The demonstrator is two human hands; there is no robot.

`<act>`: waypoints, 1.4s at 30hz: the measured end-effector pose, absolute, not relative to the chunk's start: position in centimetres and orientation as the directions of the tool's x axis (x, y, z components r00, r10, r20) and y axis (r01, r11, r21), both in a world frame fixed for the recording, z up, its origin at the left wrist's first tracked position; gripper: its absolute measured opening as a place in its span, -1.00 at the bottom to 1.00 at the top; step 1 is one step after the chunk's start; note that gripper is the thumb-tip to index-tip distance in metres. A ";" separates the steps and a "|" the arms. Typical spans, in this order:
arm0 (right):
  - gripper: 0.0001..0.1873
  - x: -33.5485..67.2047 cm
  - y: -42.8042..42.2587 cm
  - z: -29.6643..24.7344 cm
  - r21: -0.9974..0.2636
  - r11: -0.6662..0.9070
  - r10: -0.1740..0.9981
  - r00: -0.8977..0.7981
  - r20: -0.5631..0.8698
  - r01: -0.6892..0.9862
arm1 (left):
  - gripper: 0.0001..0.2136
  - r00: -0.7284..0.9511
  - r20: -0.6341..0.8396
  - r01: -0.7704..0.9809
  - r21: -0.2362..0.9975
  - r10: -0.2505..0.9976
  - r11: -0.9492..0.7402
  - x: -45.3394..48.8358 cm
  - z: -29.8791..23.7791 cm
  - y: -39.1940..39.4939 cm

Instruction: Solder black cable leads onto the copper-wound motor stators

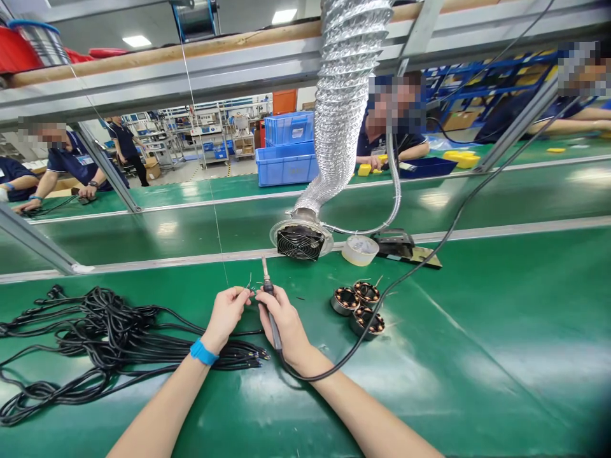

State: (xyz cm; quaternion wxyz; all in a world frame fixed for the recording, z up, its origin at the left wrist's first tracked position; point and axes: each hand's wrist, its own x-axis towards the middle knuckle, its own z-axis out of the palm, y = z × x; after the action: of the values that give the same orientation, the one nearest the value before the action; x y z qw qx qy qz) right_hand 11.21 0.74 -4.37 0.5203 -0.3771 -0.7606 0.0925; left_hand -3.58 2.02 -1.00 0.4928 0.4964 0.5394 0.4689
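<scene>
In my right hand (282, 318) is a soldering iron (268, 286), its metal tip pointing up and away from me; the fingers are closed round its dark handle. Close beside it, my left hand (229, 312) pinches thin wires (250, 281) whose far ends are too small to follow. A fine strand of solder wire (217, 222) hangs from the shelf down to this hand. To the left lies a heap of black cables (109, 331), their stripped ends near my left wrist. Several motor stators with copper windings (345, 299) rest to the right of the iron.
A fan on a foil exhaust duct (341, 108) hangs ahead of my hands. Behind the stators are a tape roll (359, 250) and a dark tool (405, 247). The iron's cord (443, 238) crosses the right side. Blue crates (286, 162) and people (391, 127) are beyond.
</scene>
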 end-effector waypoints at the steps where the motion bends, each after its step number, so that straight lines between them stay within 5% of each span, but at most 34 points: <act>1: -0.58 11.2 0.8 -4.6 -0.516 0.702 0.668 -0.202 0.717 0.491 | -0.56 -0.029 -0.069 0.064 0.995 0.997 0.071 -3.6 -0.9 2.0; 6: -0.56 11.3 0.6 -4.4 -0.493 0.726 0.658 -0.273 0.702 0.480 | -0.53 -0.061 -0.071 0.037 0.997 0.996 0.073 -4.0 -0.4 1.9; 22: -0.79 12.4 1.1 -0.4 -0.734 0.668 0.727 0.103 0.679 0.121 | -0.67 0.284 0.099 0.377 0.903 0.954 -0.206 -3.9 1.8 -0.1; 30: -0.74 12.1 0.8 -1.2 -0.807 0.591 0.802 0.092 0.590 0.027 | -0.69 0.303 0.095 0.378 0.902 0.948 -0.211 -3.8 1.8 -0.4; 42: -0.74 12.0 0.0 -1.1 -0.697 0.679 0.712 0.023 0.702 0.232 | -0.74 0.235 0.139 0.316 0.925 0.962 -0.211 -3.9 1.8 -0.1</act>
State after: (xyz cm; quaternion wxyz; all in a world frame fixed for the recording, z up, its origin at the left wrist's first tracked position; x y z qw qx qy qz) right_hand 12.00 0.02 -1.11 0.6229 -0.3514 -0.6718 0.1927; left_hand -3.91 -0.14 1.80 0.4094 0.6708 0.4763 0.3944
